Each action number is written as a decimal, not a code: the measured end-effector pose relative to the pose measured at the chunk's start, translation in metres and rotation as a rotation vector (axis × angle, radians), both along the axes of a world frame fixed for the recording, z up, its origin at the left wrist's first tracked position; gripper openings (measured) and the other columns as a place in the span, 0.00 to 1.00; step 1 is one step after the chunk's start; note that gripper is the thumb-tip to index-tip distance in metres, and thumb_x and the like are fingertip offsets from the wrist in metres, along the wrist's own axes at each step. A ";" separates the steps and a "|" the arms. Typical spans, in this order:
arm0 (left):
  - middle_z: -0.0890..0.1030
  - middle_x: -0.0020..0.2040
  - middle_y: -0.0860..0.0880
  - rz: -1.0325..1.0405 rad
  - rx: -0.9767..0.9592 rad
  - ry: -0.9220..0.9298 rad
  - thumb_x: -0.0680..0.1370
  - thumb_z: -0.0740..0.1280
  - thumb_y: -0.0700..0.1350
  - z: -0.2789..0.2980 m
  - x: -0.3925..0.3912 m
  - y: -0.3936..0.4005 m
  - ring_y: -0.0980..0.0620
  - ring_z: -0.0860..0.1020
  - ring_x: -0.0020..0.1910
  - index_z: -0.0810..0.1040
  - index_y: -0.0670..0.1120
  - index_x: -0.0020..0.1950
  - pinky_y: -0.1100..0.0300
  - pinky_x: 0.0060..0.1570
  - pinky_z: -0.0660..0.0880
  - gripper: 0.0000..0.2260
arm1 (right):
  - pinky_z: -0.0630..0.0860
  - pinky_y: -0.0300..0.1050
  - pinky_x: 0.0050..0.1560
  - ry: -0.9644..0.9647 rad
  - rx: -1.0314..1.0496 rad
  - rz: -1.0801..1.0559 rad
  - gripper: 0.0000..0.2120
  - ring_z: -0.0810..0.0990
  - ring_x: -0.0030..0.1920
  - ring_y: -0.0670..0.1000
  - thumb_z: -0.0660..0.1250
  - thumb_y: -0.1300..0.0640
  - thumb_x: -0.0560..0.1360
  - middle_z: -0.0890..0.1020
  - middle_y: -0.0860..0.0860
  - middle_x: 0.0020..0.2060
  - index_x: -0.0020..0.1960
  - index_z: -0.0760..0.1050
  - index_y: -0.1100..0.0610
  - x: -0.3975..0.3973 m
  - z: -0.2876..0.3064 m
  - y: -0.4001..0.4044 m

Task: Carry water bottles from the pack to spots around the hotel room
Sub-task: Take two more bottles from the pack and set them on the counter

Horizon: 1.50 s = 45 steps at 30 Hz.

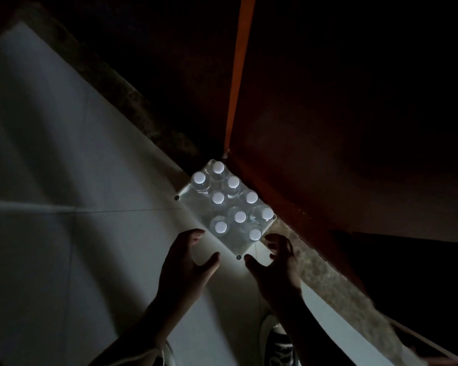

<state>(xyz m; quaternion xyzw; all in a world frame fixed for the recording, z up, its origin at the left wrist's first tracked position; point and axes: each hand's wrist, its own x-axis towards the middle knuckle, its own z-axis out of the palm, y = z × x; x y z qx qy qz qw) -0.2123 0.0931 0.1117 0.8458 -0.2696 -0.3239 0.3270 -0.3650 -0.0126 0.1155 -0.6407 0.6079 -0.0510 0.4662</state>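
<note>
The pack point(224, 207) of water bottles stands on the pale tiled floor point(64, 180), in the corner against a speckled stone strip point(328, 276) and a dark reddish-brown wall point(341, 128). The room is dim. I count nine white caps point(218, 198). My left hand point(189, 256) and right hand point(274, 260) hover at its near end, fingers spread and loose, grasping nothing. My shoe point(282, 344) shows below.

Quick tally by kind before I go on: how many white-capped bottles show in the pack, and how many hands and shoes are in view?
White-capped bottles in the pack: 9
Hands: 2, left hand and right hand, both open near the pack
Shoes: 2, dark shoe and another barely visible
Total: 13
</note>
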 end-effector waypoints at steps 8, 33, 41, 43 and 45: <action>0.77 0.68 0.49 -0.091 -0.011 -0.081 0.69 0.78 0.51 -0.151 0.004 -0.030 0.52 0.76 0.63 0.68 0.48 0.74 0.57 0.58 0.73 0.36 | 0.69 0.23 0.44 -0.027 -0.138 -0.083 0.34 0.75 0.51 0.46 0.80 0.63 0.63 0.74 0.49 0.56 0.66 0.71 0.56 0.006 -0.150 0.003; 0.85 0.50 0.56 0.017 -0.331 0.112 0.62 0.78 0.56 0.124 0.054 -0.037 0.60 0.83 0.49 0.78 0.55 0.56 0.67 0.45 0.77 0.25 | 0.80 0.37 0.37 -0.538 -0.042 0.007 0.24 0.85 0.45 0.41 0.78 0.48 0.57 0.84 0.37 0.45 0.49 0.75 0.32 0.056 0.119 -0.043; 0.87 0.47 0.50 0.102 -0.742 0.328 0.67 0.77 0.52 0.379 0.085 -0.053 0.50 0.85 0.49 0.83 0.56 0.54 0.54 0.45 0.81 0.16 | 0.79 0.65 0.50 -0.955 0.100 0.097 0.18 0.83 0.50 0.60 0.74 0.55 0.62 0.84 0.49 0.44 0.49 0.81 0.39 0.101 0.375 -0.073; 0.86 0.49 0.44 0.095 -0.771 0.427 0.68 0.78 0.57 0.440 0.089 -0.052 0.41 0.84 0.49 0.81 0.49 0.58 0.44 0.44 0.81 0.23 | 0.77 0.66 0.49 -1.062 0.151 0.061 0.23 0.80 0.51 0.65 0.74 0.57 0.63 0.82 0.53 0.48 0.57 0.78 0.44 0.107 0.436 -0.072; 0.85 0.49 0.44 0.046 -0.792 0.467 0.71 0.77 0.57 0.499 0.091 -0.050 0.44 0.84 0.48 0.79 0.46 0.60 0.50 0.43 0.81 0.23 | 0.74 0.77 0.51 -1.126 0.203 0.026 0.27 0.76 0.53 0.74 0.73 0.58 0.65 0.78 0.64 0.52 0.64 0.72 0.55 0.107 0.496 -0.069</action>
